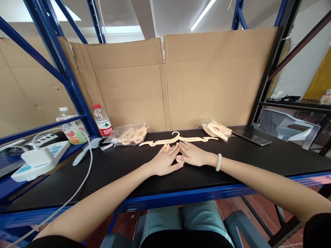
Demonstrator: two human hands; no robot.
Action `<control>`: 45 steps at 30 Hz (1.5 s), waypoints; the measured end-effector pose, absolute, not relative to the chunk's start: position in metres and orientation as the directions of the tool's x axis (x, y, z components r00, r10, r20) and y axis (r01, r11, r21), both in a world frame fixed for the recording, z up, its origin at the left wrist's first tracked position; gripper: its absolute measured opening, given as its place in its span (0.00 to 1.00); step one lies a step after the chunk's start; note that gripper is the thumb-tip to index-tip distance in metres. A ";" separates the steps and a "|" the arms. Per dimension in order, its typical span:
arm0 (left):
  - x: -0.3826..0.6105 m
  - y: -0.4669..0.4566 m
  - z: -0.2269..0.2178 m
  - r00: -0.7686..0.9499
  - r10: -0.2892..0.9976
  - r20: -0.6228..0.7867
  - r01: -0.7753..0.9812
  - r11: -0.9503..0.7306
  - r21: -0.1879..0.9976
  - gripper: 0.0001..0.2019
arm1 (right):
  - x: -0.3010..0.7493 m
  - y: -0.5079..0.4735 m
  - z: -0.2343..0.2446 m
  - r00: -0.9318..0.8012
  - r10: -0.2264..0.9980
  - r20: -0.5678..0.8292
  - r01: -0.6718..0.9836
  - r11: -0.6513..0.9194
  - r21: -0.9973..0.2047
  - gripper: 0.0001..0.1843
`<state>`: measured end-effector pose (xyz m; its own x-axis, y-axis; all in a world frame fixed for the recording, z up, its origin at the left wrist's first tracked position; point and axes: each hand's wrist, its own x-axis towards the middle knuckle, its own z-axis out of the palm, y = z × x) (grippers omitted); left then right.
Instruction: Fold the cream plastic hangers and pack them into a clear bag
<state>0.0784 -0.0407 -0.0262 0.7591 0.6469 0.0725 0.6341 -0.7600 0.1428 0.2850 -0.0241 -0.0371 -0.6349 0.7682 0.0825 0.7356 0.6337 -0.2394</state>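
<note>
A cream plastic clothes hanger [165, 141] lies spread out on the black tabletop [124, 172], its hook pointing away from me. Just on the near side of it, my left hand [165, 160] rests with fingers stretched forward. My right hand [193, 153], with a beaded band at its wrist, lies low beside it, and the fingertips of both meet. Partly under the hands are cream pieces: a ring-like one [179, 159] between the palms and a small one [167, 147] at the left fingertips. How far they extend beneath is hidden.
Clear bags of cream parts lie at the back left [131, 135] and back right [216, 129]. A phone [252, 136] is at right. A red-capped bottle [102, 121], a brush [86, 150] and a white cable [89, 165] are at left. Cardboard [214, 79] walls the back.
</note>
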 end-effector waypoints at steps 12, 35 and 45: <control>0.060 -0.021 -0.016 0.668 0.687 0.288 0.640 -0.727 0.250 0.31 | 0.324 -0.024 -0.008 -0.507 0.752 0.421 0.605 0.658 -0.448 0.31; 0.032 -0.001 -0.014 0.767 0.630 0.124 0.578 -0.761 0.295 0.30 | 0.336 -0.018 -0.011 -0.644 0.667 0.374 0.594 0.744 -0.305 0.14; 0.010 0.024 -0.007 0.540 0.763 0.355 0.794 -0.602 0.086 0.19 | 0.378 0.008 -0.002 -0.237 0.826 0.512 0.857 0.426 -0.290 0.15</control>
